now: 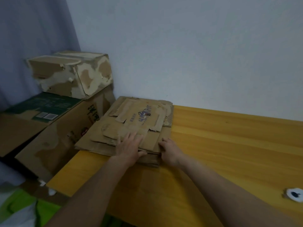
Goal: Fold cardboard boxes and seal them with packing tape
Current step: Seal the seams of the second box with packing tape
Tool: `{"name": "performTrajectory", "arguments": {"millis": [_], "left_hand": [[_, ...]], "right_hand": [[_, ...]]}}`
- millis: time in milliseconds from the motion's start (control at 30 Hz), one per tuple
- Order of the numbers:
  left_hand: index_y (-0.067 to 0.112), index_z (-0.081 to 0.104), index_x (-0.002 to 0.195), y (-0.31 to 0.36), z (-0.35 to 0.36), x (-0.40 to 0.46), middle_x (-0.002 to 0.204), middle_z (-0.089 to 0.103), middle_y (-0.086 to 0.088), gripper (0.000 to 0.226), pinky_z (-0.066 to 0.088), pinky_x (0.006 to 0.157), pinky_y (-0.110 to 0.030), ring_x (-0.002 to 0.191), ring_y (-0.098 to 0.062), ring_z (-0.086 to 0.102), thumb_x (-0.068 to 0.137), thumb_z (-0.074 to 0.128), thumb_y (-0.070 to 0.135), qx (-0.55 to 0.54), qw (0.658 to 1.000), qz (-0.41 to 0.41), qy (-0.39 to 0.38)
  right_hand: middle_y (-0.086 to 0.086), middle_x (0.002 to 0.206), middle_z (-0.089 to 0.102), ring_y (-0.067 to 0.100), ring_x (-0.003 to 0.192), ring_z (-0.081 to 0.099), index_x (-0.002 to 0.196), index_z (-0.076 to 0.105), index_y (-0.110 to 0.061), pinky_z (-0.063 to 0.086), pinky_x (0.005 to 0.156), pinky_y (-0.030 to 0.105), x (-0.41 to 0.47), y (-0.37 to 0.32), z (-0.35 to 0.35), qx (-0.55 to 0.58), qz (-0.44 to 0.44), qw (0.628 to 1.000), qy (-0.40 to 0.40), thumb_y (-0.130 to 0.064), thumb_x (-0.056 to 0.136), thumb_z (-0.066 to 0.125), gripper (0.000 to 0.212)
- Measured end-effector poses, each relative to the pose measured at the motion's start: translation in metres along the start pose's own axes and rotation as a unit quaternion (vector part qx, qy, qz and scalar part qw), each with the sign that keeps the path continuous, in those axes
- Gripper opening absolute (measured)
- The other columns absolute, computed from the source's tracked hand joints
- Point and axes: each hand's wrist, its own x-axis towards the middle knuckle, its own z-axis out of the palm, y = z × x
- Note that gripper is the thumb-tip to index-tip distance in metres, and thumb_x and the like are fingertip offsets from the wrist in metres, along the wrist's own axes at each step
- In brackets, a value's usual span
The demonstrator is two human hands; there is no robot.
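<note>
A stack of flattened brown cardboard boxes (131, 122) lies at the far left corner of the yellow wooden table (229, 145), against the wall. My left hand (129, 145) rests palm-down on the stack's near edge, with the thumb hooked under the top sheets. My right hand (169, 150) grips the stack's near right corner, fingers curled around the edge. A roll of packing tape (294, 194) lies on the table at the right edge of the view, partly cut off.
Left of the table stands a large open brown carton (54, 140) with a green printed flap. A worn, torn smaller box (72, 72) sits on top of it. A grey-blue curtain hangs at far left, and green cloth shows at bottom left.
</note>
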Motion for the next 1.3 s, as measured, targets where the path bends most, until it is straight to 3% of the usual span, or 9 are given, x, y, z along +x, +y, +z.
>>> {"name": "performTrajectory", "arguments": {"millis": [200, 333, 500, 667, 800, 900, 1000, 1167, 1300], "left_hand": [[0.028, 0.030, 0.146, -0.003, -0.006, 0.003, 0.156, 0.029, 0.005, 0.069, 0.027, 0.114, -0.037, 0.139, -0.019, 0.030, 0.089, 0.053, 0.059, -0.001, 0.998, 0.064, 0.027], [0.029, 0.023, 0.149, 0.005, -0.002, -0.003, 0.153, 0.029, -0.001, 0.076, 0.033, 0.108, -0.036, 0.133, -0.023, 0.031, 0.087, 0.050, 0.064, 0.004, 0.998, 0.050, 0.040], [0.022, 0.027, 0.150, 0.013, 0.000, -0.008, 0.152, 0.032, -0.001, 0.078, 0.032, 0.109, -0.037, 0.133, -0.023, 0.033, 0.088, 0.045, 0.067, -0.029, 0.997, 0.030, 0.066], [0.019, 0.059, 0.120, 0.027, -0.008, -0.012, 0.120, 0.062, -0.001, 0.034, 0.039, 0.084, -0.026, 0.109, -0.017, 0.052, 0.103, 0.037, 0.038, -0.049, 0.984, 0.026, 0.170], [0.019, 0.058, 0.100, 0.053, -0.048, -0.021, 0.080, 0.054, 0.004, 0.030, 0.033, 0.065, -0.025, 0.071, -0.013, 0.048, 0.105, 0.031, 0.031, -0.154, 0.953, -0.073, 0.252], [0.022, 0.053, 0.089, 0.086, -0.081, -0.031, 0.067, 0.050, 0.005, 0.028, 0.036, 0.053, -0.024, 0.056, -0.010, 0.047, 0.103, 0.032, 0.032, -0.225, 0.922, -0.035, 0.312], [0.019, 0.050, 0.082, 0.132, -0.096, -0.046, 0.065, 0.047, 0.007, 0.025, 0.040, 0.052, -0.028, 0.056, -0.008, 0.045, 0.103, 0.037, 0.025, -0.326, 0.881, 0.052, 0.340], [0.019, 0.043, 0.081, 0.194, -0.095, -0.061, 0.074, 0.047, 0.005, 0.024, 0.040, 0.056, -0.024, 0.066, -0.010, 0.047, 0.104, 0.036, 0.024, -0.481, 0.841, 0.151, 0.197], [0.015, 0.050, 0.088, 0.229, -0.095, -0.070, 0.091, 0.060, -0.007, 0.014, 0.054, 0.083, -0.039, 0.092, -0.024, 0.060, 0.100, 0.043, 0.016, -0.671, 0.720, 0.170, -0.048]], "right_hand": [[0.009, 0.152, 0.032, 0.029, 0.140, 0.027, 0.150, 0.016, -0.040, 0.026, 0.115, 0.041, 0.002, -0.003, -0.002, 0.111, 0.003, 0.994, 0.002, -0.010, 0.095, 0.045, 0.069], [0.009, 0.136, 0.047, 0.023, 0.122, 0.049, 0.153, 0.005, -0.028, 0.048, 0.092, 0.027, -0.007, -0.014, -0.010, 0.367, -0.005, 0.930, -0.027, 0.008, 0.093, 0.043, 0.079], [0.006, 0.156, 0.025, 0.021, 0.143, 0.025, 0.152, 0.013, -0.011, 0.026, 0.115, 0.031, -0.022, -0.016, -0.015, 0.447, -0.019, 0.892, -0.069, 0.020, 0.088, 0.036, 0.074], [0.009, 0.157, 0.022, 0.020, 0.144, 0.023, 0.151, 0.013, -0.007, 0.021, 0.118, 0.033, -0.032, -0.014, -0.015, 0.431, -0.028, 0.899, -0.075, 0.024, 0.086, 0.029, 0.074], [0.007, 0.156, 0.025, 0.025, 0.141, 0.028, 0.152, 0.014, -0.016, 0.028, 0.115, 0.041, -0.036, 0.003, -0.024, 0.407, 0.037, 0.910, 0.066, -0.009, 0.099, 0.043, 0.061], [0.004, 0.153, 0.030, 0.030, 0.135, 0.035, 0.151, 0.019, -0.024, 0.040, 0.105, 0.050, -0.043, 0.022, -0.048, 0.537, 0.084, 0.831, 0.118, -0.054, 0.093, 0.048, 0.071], [0.001, 0.135, 0.049, 0.026, 0.116, 0.050, 0.140, 0.037, -0.028, 0.051, 0.085, 0.050, -0.061, 0.043, -0.077, 0.644, 0.051, 0.755, 0.115, -0.067, 0.085, 0.047, 0.069], [0.006, 0.120, 0.061, 0.029, 0.106, 0.060, 0.138, 0.040, -0.027, 0.057, 0.066, 0.048, -0.099, 0.085, -0.115, 0.639, 0.071, 0.740, 0.198, -0.065, 0.078, 0.060, 0.074], [0.009, 0.116, 0.063, 0.028, 0.100, 0.064, 0.132, 0.042, -0.023, 0.057, 0.070, 0.046, -0.131, 0.109, -0.130, 0.613, 0.101, 0.756, 0.207, -0.061, 0.065, 0.071, 0.082]]}}
